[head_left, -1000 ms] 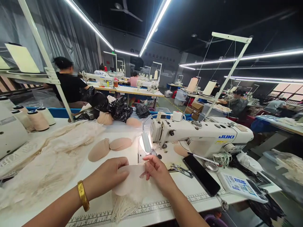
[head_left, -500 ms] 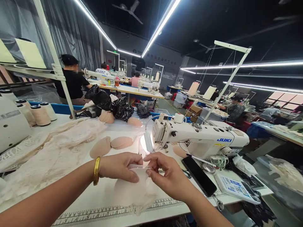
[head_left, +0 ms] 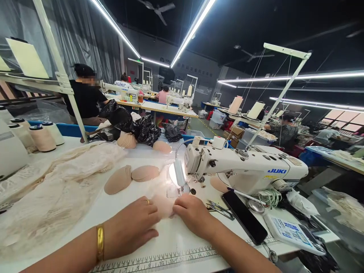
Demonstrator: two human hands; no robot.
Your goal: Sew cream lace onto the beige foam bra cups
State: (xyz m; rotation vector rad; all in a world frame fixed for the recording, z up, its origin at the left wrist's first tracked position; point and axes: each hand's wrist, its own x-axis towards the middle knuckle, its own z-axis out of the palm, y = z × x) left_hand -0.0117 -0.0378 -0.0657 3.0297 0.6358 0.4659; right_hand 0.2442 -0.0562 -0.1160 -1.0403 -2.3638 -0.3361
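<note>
A thin, pale pink fabric piece [head_left: 162, 206] lies on the sewing table under the lamp, just in front of the sewing machine's [head_left: 227, 163] needle area. My left hand [head_left: 132, 223] rests palm down at its left edge, fingers stretched out and thumb apart. At the right edge, my right hand [head_left: 191, 213] has its fingers pinched together on the fabric, close to the presser foot. Glare from the lamp [head_left: 179, 172] washes out part of the piece, and my right fingertips are partly hidden.
Stacked beige bra cups [head_left: 145, 173] lie beyond my left hand, with cream lace fabric [head_left: 65, 185] on the left. Thread snips [head_left: 220, 209], a black phone [head_left: 244, 217] and a white-and-blue box [head_left: 292, 232] are to the right. A printed ruler [head_left: 159, 261] runs along the front edge.
Both hands have lowered the fabric piece from in front of me onto the table by the needle area. My left hand has opened out flat and moved left; the snips are now uncovered.
</note>
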